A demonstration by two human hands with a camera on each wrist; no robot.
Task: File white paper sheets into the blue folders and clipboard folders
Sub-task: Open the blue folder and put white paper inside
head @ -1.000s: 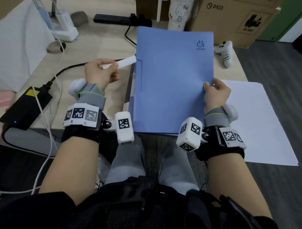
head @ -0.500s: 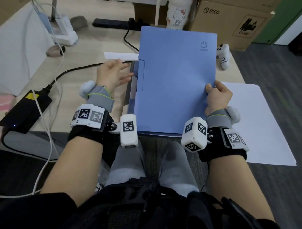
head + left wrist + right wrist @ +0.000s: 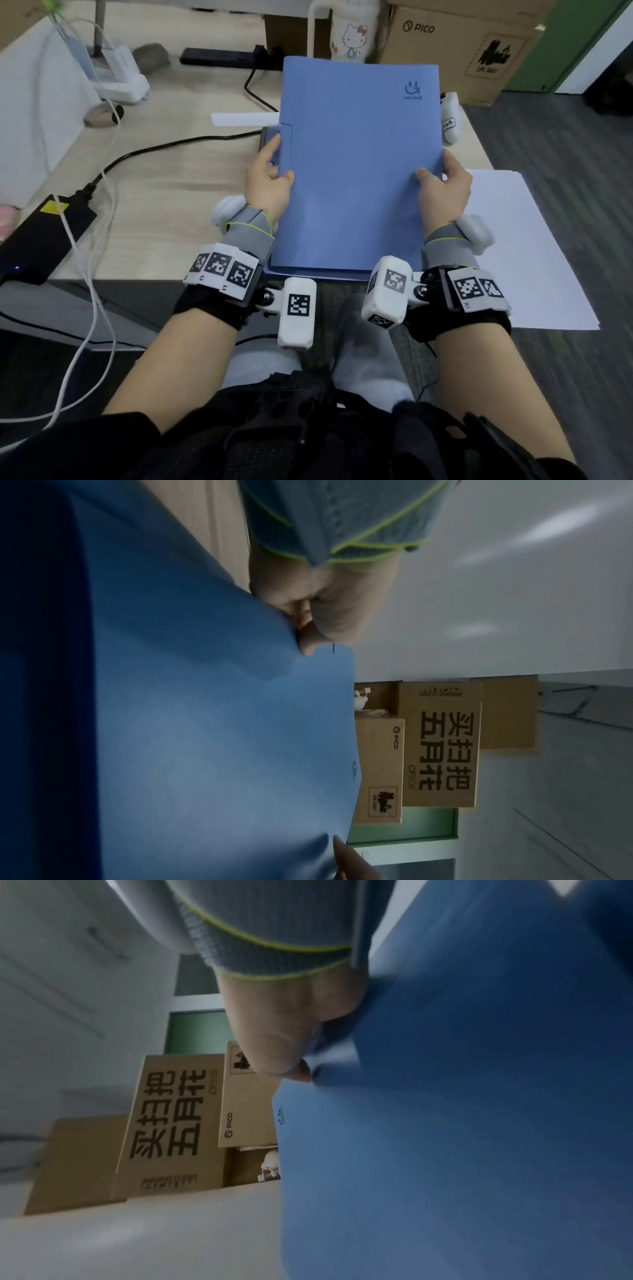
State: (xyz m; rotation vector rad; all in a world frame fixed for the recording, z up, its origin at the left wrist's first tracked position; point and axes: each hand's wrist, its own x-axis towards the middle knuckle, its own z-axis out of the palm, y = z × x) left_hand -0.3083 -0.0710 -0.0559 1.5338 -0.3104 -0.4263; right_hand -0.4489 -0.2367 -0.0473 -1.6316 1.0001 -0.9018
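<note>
A blue folder [image 3: 356,171] lies closed on the desk, on top of another blue folder whose edge [image 3: 329,274] shows at the front. My left hand [image 3: 281,161] grips its left edge, thumb on the cover. My right hand [image 3: 435,168] grips the right edge the same way. The left wrist view shows the left hand [image 3: 318,615] at the folder [image 3: 205,723] edge. In the right wrist view the right thumb [image 3: 284,1053] presses on the cover [image 3: 445,1150]. A narrow white paper strip [image 3: 245,120] lies on the desk left of the folder. White sheets [image 3: 520,246] lie to the right.
A white controller [image 3: 450,120] sits at the folder's far right corner. Behind stand a cardboard PICO box [image 3: 455,48], a white cartoon-cat bottle [image 3: 352,37] and a black power strip [image 3: 222,56]. A black adapter [image 3: 44,236] and cables [image 3: 171,147] cross the desk's left side.
My left hand let go of the white paper strip, which now lies on the desk, and moved right to grip the folder's left edge. The right hand kept its hold.
</note>
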